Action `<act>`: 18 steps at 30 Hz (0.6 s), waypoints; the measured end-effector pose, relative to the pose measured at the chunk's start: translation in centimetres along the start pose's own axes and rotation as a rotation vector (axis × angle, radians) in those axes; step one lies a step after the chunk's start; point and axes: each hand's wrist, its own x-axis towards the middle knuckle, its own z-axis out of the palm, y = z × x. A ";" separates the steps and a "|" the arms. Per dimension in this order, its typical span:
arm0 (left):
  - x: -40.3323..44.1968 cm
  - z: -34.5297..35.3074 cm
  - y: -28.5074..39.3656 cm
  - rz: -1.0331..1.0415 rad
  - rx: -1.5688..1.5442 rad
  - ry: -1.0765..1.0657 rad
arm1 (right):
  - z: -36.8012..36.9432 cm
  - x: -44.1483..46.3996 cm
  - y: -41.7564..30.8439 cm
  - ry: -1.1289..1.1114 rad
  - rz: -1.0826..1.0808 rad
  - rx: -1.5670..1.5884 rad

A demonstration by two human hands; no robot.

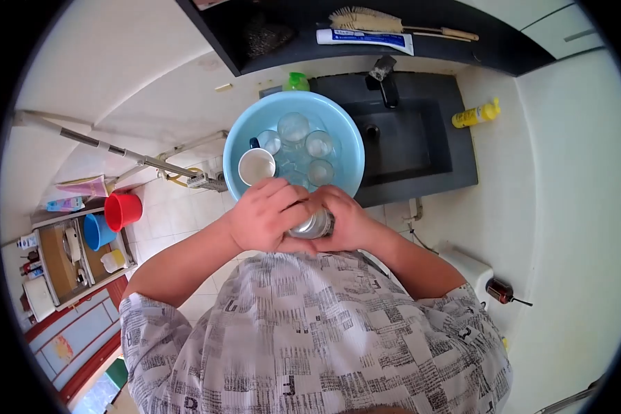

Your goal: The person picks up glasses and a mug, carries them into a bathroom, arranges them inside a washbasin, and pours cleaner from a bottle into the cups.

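Observation:
Close to my chest, both hands are around a clear glass [313, 226], much of it covered by fingers. My left hand [265, 215] is closed over its left side and top. Wrapped round the right side is my right hand [345, 219]. Just beyond my hands sits a light blue basin [354, 134]. In it are a white mug [257, 167] with a dark handle and several clear glasses, among them a larger glass [293, 127] at the back and another glass [320, 172] near the front.
Right of the basin is a dark sink [410, 145] with a black faucet [389, 90]. A yellow bottle [476, 114] stands on its right edge; a green bottle [297, 81] is behind the basin. The shelf above holds a brush [366, 19] and a toothpaste tube [366, 40]. Buckets are at left.

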 end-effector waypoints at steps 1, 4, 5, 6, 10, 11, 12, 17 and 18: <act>-0.4 -0.1 0.0 -0.007 -0.008 0.002 | -0.1 -0.1 -0.5 -0.002 0.062 0.058; -1.6 0.1 -0.3 -0.069 -0.023 0.001 | 0.0 0.6 -1.8 -0.033 0.033 -0.006; -1.8 0.1 -0.2 -0.137 -0.039 0.001 | 0.7 0.6 -1.9 0.047 -0.002 -0.039; -1.8 0.1 0.0 -0.206 -0.051 0.003 | 0.7 0.7 -1.9 0.106 -0.003 -0.132; -1.0 -0.5 0.8 -0.668 0.029 0.070 | -0.3 1.4 -1.7 0.287 -0.031 -0.441; -1.2 -1.1 0.7 -0.725 -0.003 0.133 | -0.6 1.2 -1.0 0.341 -0.047 -0.481; -1.4 -2.1 1.0 -0.839 -0.052 0.194 | -1.1 1.0 -0.4 0.392 -0.064 -0.520; -7.4 -3.0 -0.5 -1.090 -0.472 0.506 | -3.4 0.4 0.8 0.193 0.174 -0.669; -8.7 -2.9 -0.7 -1.129 -0.494 0.521 | -3.2 0.6 1.2 0.125 0.220 -0.695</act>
